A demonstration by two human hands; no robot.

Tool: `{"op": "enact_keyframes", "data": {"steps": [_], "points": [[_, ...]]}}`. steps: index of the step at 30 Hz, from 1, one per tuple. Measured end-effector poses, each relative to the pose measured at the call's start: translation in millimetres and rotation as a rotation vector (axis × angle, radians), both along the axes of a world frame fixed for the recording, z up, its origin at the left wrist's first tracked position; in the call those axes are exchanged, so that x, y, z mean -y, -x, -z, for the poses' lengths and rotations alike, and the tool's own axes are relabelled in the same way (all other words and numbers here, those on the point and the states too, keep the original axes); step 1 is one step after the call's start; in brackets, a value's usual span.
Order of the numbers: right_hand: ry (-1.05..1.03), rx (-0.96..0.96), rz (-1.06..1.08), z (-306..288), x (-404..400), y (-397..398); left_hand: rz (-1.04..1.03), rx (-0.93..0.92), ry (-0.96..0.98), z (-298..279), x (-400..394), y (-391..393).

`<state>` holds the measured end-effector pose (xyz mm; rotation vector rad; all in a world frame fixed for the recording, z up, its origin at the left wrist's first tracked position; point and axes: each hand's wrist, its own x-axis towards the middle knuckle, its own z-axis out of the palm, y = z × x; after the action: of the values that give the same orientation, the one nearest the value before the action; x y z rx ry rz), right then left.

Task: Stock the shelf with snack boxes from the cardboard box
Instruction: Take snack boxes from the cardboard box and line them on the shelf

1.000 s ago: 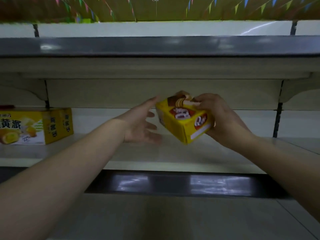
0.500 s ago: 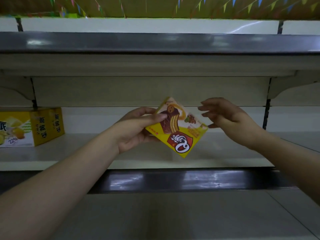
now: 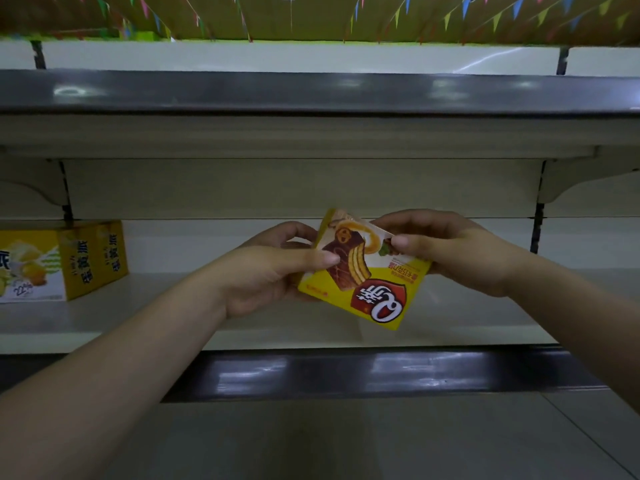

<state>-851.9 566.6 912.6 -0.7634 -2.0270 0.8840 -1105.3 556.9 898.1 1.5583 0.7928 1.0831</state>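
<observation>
Both hands hold the snack box [image 3: 367, 271] above the shelf [image 3: 173, 320], tilted, logo upside down: left hand [image 3: 273, 271] grips its left edge, right hand [image 3: 446, 247] pinches the top-right.

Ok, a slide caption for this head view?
Both hands, left and right, hold a tilted yellow cardboard snack box above the pale metal shelf.

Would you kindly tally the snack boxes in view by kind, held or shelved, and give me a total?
Chocolate cake snack box, held in both hands over the shelf: 1
Yellow egg-yolk pie box, standing on the shelf at far left: 1
Total: 2
</observation>
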Motion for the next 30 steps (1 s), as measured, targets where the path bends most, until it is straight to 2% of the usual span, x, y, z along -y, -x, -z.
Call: {"op": "enact_keyframes", "data": {"steps": [3,7,9,12,15,18,20,22,24,28,30], "points": [[-0.014,0.008,0.004,-6.0,0.8,-3.4,-0.024,-0.082,-0.068,1.1,2.6,1.2],[-0.026,0.296,0.093,-9.9,8.0,1.8,-0.143,-0.025,-0.175,-9.4,3.5,-9.2],[-0.02,0.34,0.111,-9.7,12.0,8.6,-0.231,-0.116,-0.303,-19.4,2.5,-16.4],[-0.038,0.193,0.133,-8.4,13.8,14.7,-0.288,-0.459,-0.546,-33.3,5.9,-29.7],[-0.016,0.176,0.158,-5.6,14.8,14.0,-0.307,-0.555,-0.626,-35.4,7.7,-41.8],[0.136,-0.077,0.167,4.4,7.2,0.0,-0.354,-0.534,-0.511,-28.4,-0.8,-39.2],[0.327,-0.352,0.169,11.7,-1.8,-8.7,-0.334,-0.613,-0.335,-21.6,-13.1,-34.4],[0.432,-0.456,0.195,18.3,-17.3,-14.4,-0.247,-0.597,-0.164,-13.4,-31.9,-34.3],[0.43,-0.287,0.264,21.7,-32.3,-18.3,-0.237,-0.573,-0.097,-7.7,-51.1,-41.4],[0.318,0.273,0.484,26.8,-63.6,-24.9,-0.33,-0.755,-0.157,-7.0,-80.1,-66.0],[0.264,0.358,0.531,27.0,-76.8,-22.5,-0.382,-0.857,-0.201,-6.5,-94.2,-75.9]]}}
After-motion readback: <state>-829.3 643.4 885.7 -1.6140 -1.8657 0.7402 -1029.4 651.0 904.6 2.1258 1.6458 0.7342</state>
